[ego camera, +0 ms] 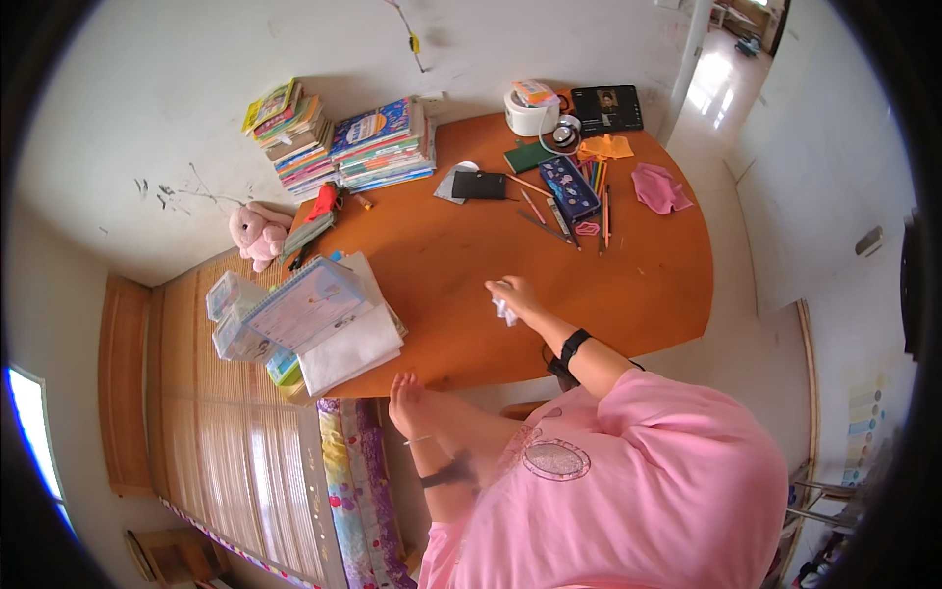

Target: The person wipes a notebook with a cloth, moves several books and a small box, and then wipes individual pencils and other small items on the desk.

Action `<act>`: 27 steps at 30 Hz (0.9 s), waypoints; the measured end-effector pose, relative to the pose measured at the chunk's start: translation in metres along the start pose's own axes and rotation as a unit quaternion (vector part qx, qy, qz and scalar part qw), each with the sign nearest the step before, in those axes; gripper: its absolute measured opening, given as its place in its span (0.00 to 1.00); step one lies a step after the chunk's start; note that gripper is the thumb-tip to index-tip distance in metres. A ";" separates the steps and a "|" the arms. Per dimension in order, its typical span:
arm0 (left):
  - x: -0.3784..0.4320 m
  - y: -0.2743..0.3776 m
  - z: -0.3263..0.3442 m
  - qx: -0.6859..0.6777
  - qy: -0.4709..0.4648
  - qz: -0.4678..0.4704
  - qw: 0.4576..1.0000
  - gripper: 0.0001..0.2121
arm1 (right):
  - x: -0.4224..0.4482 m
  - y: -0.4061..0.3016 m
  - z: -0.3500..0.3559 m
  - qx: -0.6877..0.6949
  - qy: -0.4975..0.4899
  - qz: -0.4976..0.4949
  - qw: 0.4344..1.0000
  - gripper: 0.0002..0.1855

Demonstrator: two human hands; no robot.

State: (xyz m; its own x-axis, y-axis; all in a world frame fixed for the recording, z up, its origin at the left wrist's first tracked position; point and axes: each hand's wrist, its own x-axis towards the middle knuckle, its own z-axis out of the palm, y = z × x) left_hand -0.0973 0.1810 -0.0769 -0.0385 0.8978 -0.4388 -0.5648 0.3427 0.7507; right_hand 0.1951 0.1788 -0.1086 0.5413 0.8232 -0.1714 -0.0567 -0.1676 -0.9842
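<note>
My right hand (517,296) is over the front middle of a wooden table (471,258), its fingers closed around a crumpled white tissue or paper (505,312). Part of the white wad hangs below the fingers. At the table's front edge is my left hand (407,405), loosely bent, with nothing visible in it. Closest to that hand lies a stack of white paper (353,357). Behind the stack stands a spiral-bound desk calendar (305,305). Both forearms wear a dark band.
Tall book stacks (383,151) line the wall. Colored pencils (605,210), a blue pencil case (569,188), a black wallet-like case (478,185) and a pink cloth (660,189) lie at the back right, near a tablet (608,108). A pink plush toy (257,234) sits left.
</note>
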 end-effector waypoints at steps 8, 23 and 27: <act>-0.012 -0.007 -0.021 0.046 -0.103 0.072 0.991 0.11 | 0.071 -0.002 -0.111 -0.211 0.271 0.012 0.939 0.23; 0.003 -0.040 -0.029 0.345 -0.162 0.098 0.919 0.09 | 0.160 -0.020 -0.220 -0.480 0.199 0.153 0.841 0.32; 0.006 -0.051 -0.027 0.530 -0.184 0.124 0.818 0.08 | 0.150 -0.014 -0.217 -0.462 0.164 0.118 0.864 0.27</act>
State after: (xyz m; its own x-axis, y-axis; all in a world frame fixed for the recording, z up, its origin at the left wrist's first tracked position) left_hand -0.0910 0.1617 -0.1311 0.3182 0.9317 -0.1753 0.4631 0.0086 0.8862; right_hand 0.4585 0.1868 -0.1105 0.8235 0.5339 -0.1919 0.4129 -0.7959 -0.4428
